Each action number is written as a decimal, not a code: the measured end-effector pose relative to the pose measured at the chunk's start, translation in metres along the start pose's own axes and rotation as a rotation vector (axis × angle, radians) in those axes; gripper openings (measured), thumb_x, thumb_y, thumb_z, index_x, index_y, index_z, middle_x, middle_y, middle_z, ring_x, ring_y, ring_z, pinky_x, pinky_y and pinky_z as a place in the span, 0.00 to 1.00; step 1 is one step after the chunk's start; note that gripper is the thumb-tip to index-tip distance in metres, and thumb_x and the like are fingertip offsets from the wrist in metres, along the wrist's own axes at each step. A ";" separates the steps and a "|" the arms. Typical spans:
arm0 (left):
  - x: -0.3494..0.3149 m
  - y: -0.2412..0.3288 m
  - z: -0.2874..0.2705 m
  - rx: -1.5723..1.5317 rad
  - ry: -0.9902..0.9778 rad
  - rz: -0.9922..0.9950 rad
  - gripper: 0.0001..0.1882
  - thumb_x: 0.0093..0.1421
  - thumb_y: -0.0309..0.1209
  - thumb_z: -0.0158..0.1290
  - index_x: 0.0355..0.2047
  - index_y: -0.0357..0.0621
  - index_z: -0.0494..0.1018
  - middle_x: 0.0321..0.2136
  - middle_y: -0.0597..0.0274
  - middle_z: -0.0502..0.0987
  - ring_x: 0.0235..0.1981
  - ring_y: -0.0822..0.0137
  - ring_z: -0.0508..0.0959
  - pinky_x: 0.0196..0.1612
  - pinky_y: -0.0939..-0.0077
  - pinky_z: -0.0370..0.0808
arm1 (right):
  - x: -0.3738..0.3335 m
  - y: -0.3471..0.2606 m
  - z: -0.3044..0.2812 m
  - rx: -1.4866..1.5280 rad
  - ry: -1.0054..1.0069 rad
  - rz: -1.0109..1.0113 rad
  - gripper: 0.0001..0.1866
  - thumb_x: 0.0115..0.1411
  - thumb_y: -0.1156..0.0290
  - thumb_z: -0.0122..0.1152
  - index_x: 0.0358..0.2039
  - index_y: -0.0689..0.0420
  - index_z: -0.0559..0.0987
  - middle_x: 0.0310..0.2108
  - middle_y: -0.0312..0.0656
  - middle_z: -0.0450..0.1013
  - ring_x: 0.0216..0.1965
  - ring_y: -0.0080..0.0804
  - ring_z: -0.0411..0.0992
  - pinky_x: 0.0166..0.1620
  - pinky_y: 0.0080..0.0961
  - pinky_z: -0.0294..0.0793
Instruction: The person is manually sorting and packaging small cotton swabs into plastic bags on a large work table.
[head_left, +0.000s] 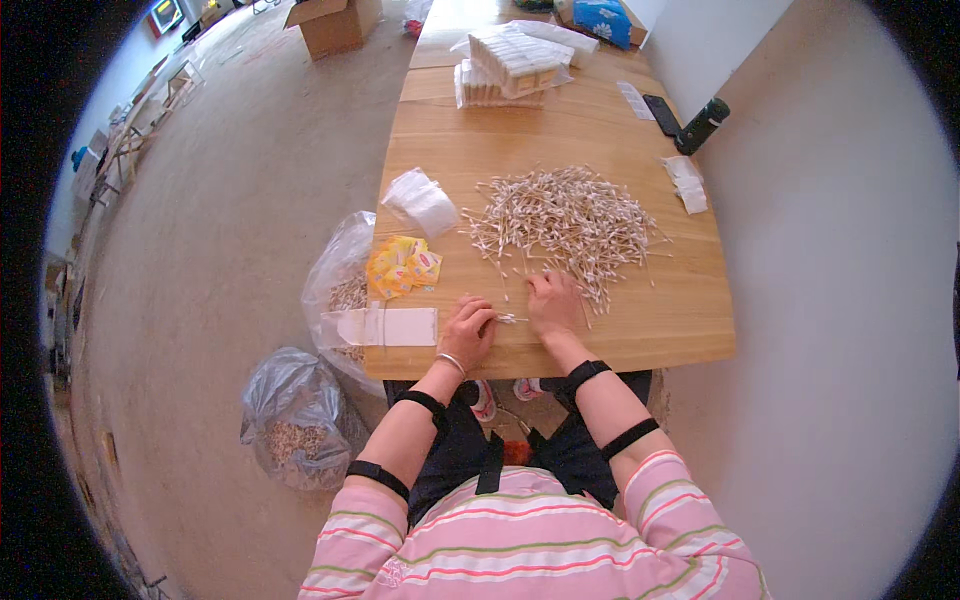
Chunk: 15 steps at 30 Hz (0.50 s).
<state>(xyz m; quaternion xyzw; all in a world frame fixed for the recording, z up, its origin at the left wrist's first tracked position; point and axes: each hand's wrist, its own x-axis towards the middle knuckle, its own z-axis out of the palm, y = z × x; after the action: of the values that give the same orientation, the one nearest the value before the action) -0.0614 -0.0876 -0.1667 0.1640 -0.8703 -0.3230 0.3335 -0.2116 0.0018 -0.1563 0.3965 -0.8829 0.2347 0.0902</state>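
Note:
A big loose pile of cotton swabs point(570, 220) with white tips and pale sticks covers the middle of the wooden table point(430, 140). My left hand point(470, 328) is closed at the near edge, left of the pile. A few swabs point(508, 318) stick out of its fingers to the right. My right hand point(555, 302) rests on the near fringe of the pile, fingers curled down and pressed together. Whether a swab is pinched in them is hidden. Left of my left hand lies a white strip of card point(408, 327), with yellow printed packets point(402, 266) beyond it.
Clear plastic sleeves point(421, 202) lie at the left edge. Packed white bundles point(515, 65) are stacked at the far end. Along the wall sit a dark bottle point(703, 126), a phone point(661, 115) and a white packet point(685, 184). Bags of swabs point(300, 420) stand on the floor.

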 end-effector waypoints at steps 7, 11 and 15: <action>-0.001 0.003 -0.002 0.035 -0.021 -0.054 0.13 0.44 0.24 0.56 0.33 0.42 0.72 0.40 0.53 0.73 0.46 0.51 0.71 0.50 0.61 0.68 | 0.003 -0.027 0.017 0.155 -0.101 -0.110 0.08 0.50 0.68 0.56 0.30 0.46 0.81 0.32 0.36 0.69 0.40 0.38 0.66 0.43 0.35 0.66; 0.012 0.026 -0.006 0.045 0.073 -0.186 0.22 0.46 0.27 0.57 0.43 0.40 0.67 0.45 0.47 0.67 0.52 0.47 0.63 0.59 0.58 0.58 | -0.002 -0.020 0.012 0.299 -0.173 -0.224 0.07 0.46 0.73 0.58 0.27 0.49 0.81 0.29 0.38 0.70 0.35 0.38 0.67 0.40 0.34 0.66; 0.010 0.007 0.001 0.104 0.155 -0.191 0.24 0.47 0.30 0.57 0.46 0.39 0.65 0.46 0.48 0.67 0.55 0.50 0.60 0.59 0.56 0.56 | -0.008 -0.017 0.000 0.406 -0.168 -0.305 0.08 0.45 0.74 0.59 0.28 0.50 0.81 0.30 0.38 0.70 0.36 0.38 0.67 0.41 0.34 0.66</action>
<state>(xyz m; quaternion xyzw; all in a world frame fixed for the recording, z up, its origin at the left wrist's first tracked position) -0.0701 -0.0871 -0.1582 0.2879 -0.8380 -0.2940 0.3584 -0.1939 -0.0023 -0.1535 0.5529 -0.7523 0.3570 -0.0303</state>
